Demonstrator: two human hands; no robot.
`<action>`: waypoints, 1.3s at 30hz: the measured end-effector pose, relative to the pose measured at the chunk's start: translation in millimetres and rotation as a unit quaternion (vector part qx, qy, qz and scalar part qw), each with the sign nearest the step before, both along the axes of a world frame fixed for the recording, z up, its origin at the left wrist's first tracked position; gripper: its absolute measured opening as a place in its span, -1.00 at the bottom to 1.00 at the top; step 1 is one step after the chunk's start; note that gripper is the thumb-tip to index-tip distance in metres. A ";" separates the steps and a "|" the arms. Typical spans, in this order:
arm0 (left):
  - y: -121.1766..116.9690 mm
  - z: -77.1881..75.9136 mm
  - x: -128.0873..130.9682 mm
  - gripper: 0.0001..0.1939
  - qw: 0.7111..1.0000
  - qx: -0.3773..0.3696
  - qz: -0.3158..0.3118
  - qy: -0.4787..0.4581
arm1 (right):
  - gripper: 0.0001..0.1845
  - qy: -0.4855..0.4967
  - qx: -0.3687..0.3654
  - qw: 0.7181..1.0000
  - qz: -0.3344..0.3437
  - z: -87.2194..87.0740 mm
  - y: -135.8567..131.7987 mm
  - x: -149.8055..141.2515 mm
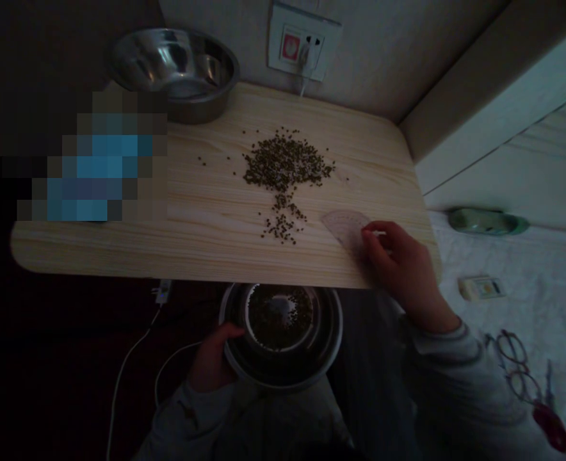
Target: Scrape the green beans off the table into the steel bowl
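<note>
My left hand (216, 358) grips the rim of a metal bowl (283, 378) just below the table's front edge, thumb over the rim. Small dark beans, perhaps mung beans, lie in the bowl's bottom. My right hand (403, 269) is closed on a clear protractor (343, 224), its curved edge resting on or just above the tabletop. Left of the protractor, a small trail of loose beans (283, 227) leads back to a larger heap of the same beans (285, 160) in the table's middle. The protractor's part inside my fingers is hidden.
A second metal bowl (203, 112) stands at the back left of the wooden table (206, 243). A blurred-out blue patch covers the left side. A wall socket (305, 45) with a plug sits behind. Glasses (518, 368) and a green pouch-like item (487, 221) lie on white cloth at right.
</note>
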State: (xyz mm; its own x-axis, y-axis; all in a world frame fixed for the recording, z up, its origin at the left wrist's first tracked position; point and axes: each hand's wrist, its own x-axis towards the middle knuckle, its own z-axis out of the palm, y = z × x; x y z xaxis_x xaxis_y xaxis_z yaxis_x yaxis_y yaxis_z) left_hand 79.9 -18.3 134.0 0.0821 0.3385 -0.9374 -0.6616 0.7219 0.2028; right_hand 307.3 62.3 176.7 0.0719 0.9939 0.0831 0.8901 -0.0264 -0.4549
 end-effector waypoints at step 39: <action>9.0 21.0 3.7 -0.53 0.999 0.032 -0.007 0.043 | -0.72 0.082 -0.064 0.973 0.205 8.7 13.1 -24.5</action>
State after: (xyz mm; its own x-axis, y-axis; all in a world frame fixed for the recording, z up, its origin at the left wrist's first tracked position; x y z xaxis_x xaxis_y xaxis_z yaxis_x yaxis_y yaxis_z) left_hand 83.7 -9.2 155.0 0.0073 0.3966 -0.9180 -0.6303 0.7145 0.3037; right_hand 282.8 75.4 185.4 -0.3302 0.9437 -0.0221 0.7535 0.2494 -0.6083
